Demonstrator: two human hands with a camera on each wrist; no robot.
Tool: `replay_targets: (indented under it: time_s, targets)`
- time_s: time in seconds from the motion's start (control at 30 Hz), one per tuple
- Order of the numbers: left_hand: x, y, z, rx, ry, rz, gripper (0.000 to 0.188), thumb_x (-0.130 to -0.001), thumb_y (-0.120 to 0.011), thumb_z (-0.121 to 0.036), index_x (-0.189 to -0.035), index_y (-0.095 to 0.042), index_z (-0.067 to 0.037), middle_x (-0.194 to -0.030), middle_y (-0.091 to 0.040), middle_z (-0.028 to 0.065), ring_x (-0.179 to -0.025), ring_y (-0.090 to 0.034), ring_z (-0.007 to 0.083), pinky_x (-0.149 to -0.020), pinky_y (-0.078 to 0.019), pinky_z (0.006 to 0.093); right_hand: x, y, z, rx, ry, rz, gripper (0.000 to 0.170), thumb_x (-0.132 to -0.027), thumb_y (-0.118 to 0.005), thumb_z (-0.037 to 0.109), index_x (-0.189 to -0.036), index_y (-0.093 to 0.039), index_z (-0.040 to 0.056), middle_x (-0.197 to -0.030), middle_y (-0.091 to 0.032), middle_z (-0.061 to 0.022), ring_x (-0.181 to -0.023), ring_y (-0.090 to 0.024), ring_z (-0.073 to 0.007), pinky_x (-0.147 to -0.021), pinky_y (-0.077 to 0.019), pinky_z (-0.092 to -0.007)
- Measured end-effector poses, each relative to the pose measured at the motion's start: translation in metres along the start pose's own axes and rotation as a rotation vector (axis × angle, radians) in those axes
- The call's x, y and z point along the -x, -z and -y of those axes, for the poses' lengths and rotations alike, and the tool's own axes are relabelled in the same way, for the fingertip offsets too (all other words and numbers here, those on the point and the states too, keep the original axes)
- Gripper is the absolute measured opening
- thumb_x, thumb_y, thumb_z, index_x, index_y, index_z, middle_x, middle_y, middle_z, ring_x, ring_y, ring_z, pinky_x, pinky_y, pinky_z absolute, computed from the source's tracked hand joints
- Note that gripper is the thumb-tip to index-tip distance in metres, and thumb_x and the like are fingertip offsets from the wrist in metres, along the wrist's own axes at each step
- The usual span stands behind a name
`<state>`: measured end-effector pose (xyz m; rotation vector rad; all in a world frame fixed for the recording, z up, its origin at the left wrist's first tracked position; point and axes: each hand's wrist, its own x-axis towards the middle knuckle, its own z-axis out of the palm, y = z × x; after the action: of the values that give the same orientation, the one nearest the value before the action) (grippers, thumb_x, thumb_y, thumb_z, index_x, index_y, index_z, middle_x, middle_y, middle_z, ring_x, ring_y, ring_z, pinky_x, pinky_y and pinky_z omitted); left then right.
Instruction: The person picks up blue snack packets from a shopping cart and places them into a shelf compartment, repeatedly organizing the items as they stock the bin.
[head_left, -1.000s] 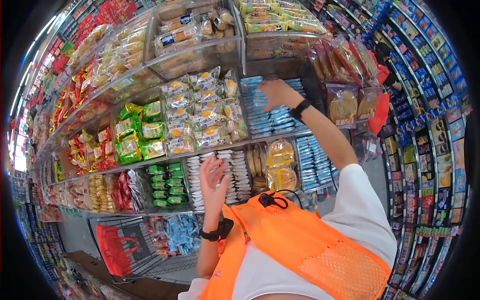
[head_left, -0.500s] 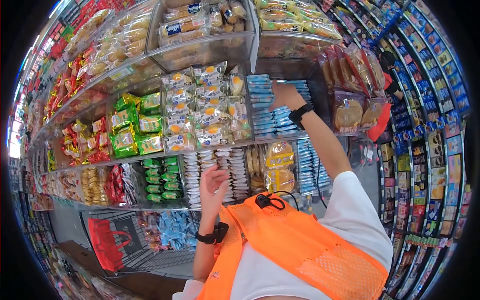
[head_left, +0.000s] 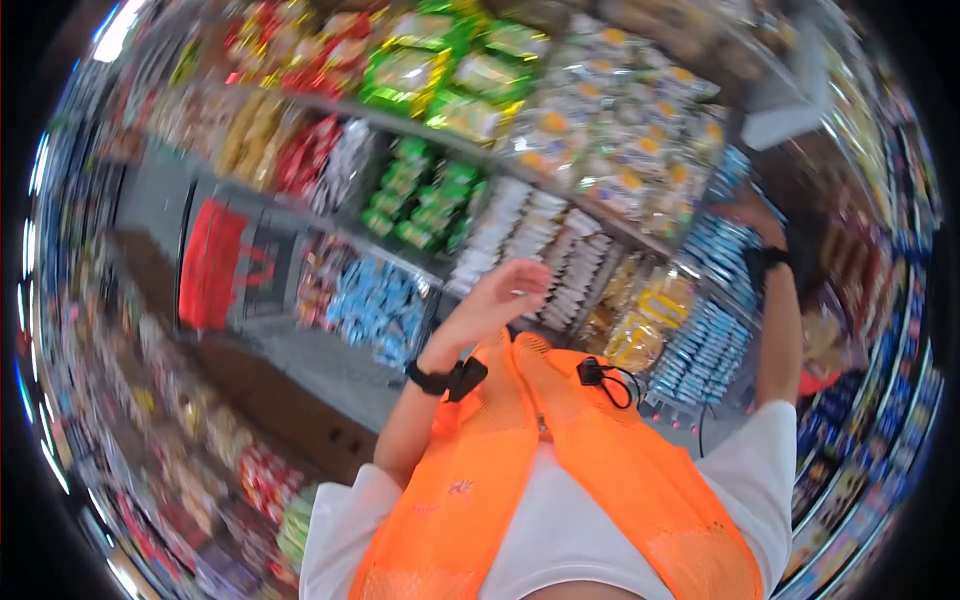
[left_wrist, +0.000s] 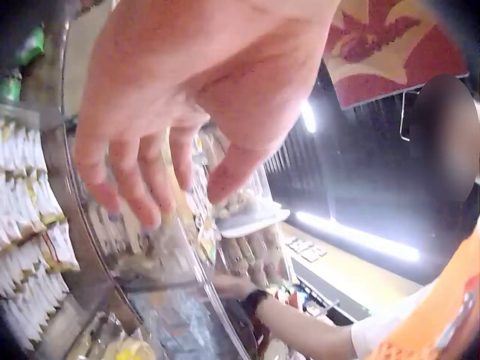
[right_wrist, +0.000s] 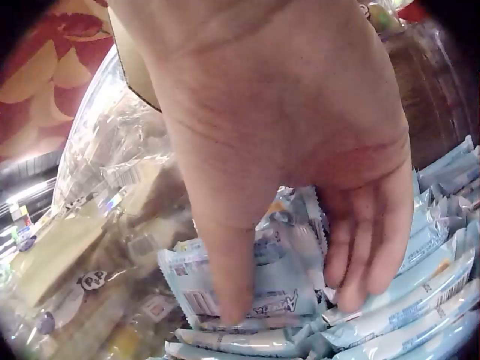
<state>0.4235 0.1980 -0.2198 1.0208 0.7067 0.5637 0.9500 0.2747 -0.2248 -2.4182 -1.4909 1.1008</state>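
Thin blue-wrapped packets (head_left: 722, 252) fill a clear bin at the right in the head view, and my right hand (head_left: 752, 212) is down among them, blurred. Seen from the right wrist, the right hand (right_wrist: 292, 150) points downward; its thumb lies over a light blue packet (right_wrist: 274, 281) with a barcode, and its fingers touch packets beside it, a gap showing between thumb and fingers. My left hand (head_left: 505, 295) hovers in front of white packets (head_left: 495, 230), holding nothing. In the left wrist view, the left hand (left_wrist: 202, 97) hangs with loosely bent, spread fingers.
Egg-printed packets (head_left: 630, 140), green bags (head_left: 405, 80) and yellow-labelled round cakes (head_left: 640, 335) fill neighbouring bins. A cart with a red bag (head_left: 212, 265) stands at the left, near blue packets (head_left: 380, 300) in a lower bin. A clear divider rises beside the right hand's bin.
The head view has turned, so the shelves appear tilted and shifted up and right. My right hand remains among the blue packets; the left is still raised and empty.
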Motion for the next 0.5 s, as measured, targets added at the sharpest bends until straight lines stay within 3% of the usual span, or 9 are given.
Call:
replay_targets:
  time_s: [0.07,0.13,0.17,0.23,0.3,0.33,0.4,0.5]
  targets:
    - [0.024,0.032,-0.019,0.211,0.046,-0.099,0.034,-0.094,-0.061,-0.009,-0.127,-0.055,-0.006,-0.123,-0.064,0.0077,-0.115,-0.063,0.0211,-0.096,-0.0494,0.0337,-0.024,0.002,-0.043,-0.082,0.044,0.017,0.117,-0.07,-0.09,0.031,-0.153,-0.015,-0.0059,-0.099,-0.068,-0.0106,-0.084,-0.067,-0.0163,-0.063,-0.0565,-0.0332]
    - [0.047,0.068,-0.023,0.455,-0.029,-0.282,0.033,-0.093,-0.059,-0.011,-0.126,-0.055,-0.007,-0.123,-0.065,0.0088,-0.114,-0.063,0.0241,-0.094,-0.0504,0.0361,-0.017,0.003,-0.039,-0.094,-0.031,0.002,0.122,-0.07,-0.09,0.028,-0.156,-0.008,-0.0013,-0.113,-0.064,-0.0148,-0.092,-0.066,-0.02,-0.069,-0.0569,-0.0351]
    - [0.06,0.095,-0.011,0.552,-0.098,-0.397,0.034,-0.091,-0.058,-0.009,-0.125,-0.055,-0.007,-0.123,-0.064,0.0092,-0.112,-0.064,0.0248,-0.093,-0.0507,0.0384,-0.009,0.006,-0.031,-0.089,-0.117,-0.023,0.125,-0.068,-0.091,0.028,-0.156,-0.007,0.0013,-0.131,-0.059,-0.0209,-0.102,-0.066,-0.0244,-0.074,-0.0581,-0.0365]
    - [0.085,0.152,0.017,0.54,-0.185,-0.638,0.033,-0.093,-0.059,-0.016,-0.125,-0.056,-0.008,-0.123,-0.064,0.0082,-0.115,-0.061,0.0241,-0.095,-0.0474,0.0405,0.008,0.009,-0.026,-0.076,-0.15,-0.05,0.121,-0.071,-0.089,0.025,-0.155,-0.006,0.0003,-0.108,-0.068,-0.0144,-0.09,-0.067,-0.0219,-0.069,-0.0562,-0.0341]
    - [0.11,0.216,0.066,0.584,-0.206,-0.848,0.035,-0.093,-0.06,-0.021,-0.125,-0.056,-0.009,-0.123,-0.064,0.0077,-0.118,-0.059,0.0229,-0.097,-0.045,0.0407,0.028,0.008,-0.019,-0.111,-0.151,-0.07,0.119,-0.073,-0.087,0.023,-0.155,-0.003,-0.0003,-0.09,-0.069,-0.009,-0.078,-0.064,-0.0181,-0.065,-0.054,-0.0346]
    - [0.124,0.245,0.095,0.615,-0.184,-0.945,0.036,-0.093,-0.06,-0.024,-0.126,-0.055,-0.009,-0.124,-0.063,0.0076,-0.12,-0.058,0.0223,-0.098,-0.0439,0.0407,0.039,0.005,-0.012,-0.114,-0.163,-0.144,0.116,-0.075,-0.086,0.024,-0.155,-0.005,-0.0004,-0.091,-0.069,-0.0095,-0.076,-0.063,-0.018,-0.065,-0.0532,-0.0341]
    - [0.144,0.295,0.154,0.583,0.134,-1.248,0.036,-0.094,-0.062,-0.028,-0.121,-0.058,-0.006,-0.121,-0.064,0.0088,-0.113,-0.062,0.0218,-0.092,-0.0462,0.0389,0.068,-0.009,-0.002,-0.126,-0.198,-0.296,0.111,-0.077,-0.084,0.024,-0.155,-0.009,-0.0006,-0.091,-0.069,-0.0103,-0.073,-0.061,-0.0177,-0.065,-0.0517,-0.0331]
    - [0.172,0.341,0.212,0.47,0.306,-1.214,0.042,-0.092,-0.066,-0.034,-0.121,-0.059,-0.006,-0.122,-0.063,0.0084,-0.113,-0.062,0.023,-0.095,-0.0454,0.0403,0.05,-0.007,-0.152,0.013,0.049,-0.569,0.099,-0.081,-0.078,0.025,-0.154,-0.016,-0.0002,-0.092,-0.069,-0.0118,-0.076,-0.062,-0.0191,-0.072,-0.0522,-0.032]
